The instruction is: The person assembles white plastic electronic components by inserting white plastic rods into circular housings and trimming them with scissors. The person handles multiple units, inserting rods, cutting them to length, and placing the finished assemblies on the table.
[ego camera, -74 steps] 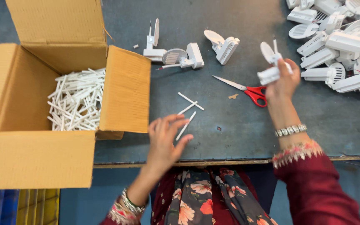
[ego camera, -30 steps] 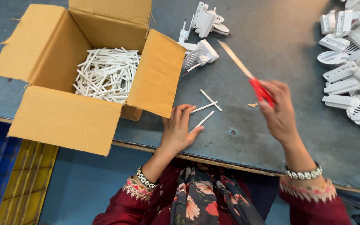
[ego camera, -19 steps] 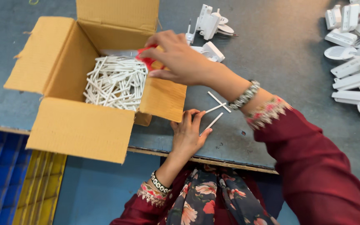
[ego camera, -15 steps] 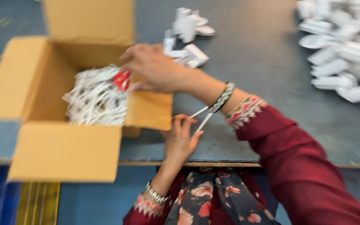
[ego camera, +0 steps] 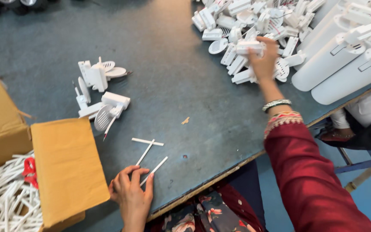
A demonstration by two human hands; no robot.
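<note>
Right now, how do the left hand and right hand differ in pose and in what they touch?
The left hand rests low near the table edge, fingers on a thin white stick; the right hand reaches far across to the pile of white plastic parts.
The left hand lies fairly flat and gripping nothing; the right hand is closed around a white plastic piece.
Both are bare and over the grey table.

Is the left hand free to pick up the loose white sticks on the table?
Probably yes: the left hand rests flat beside the white sticks, its fingertips at the nearest one, with nothing lying between them.
</note>
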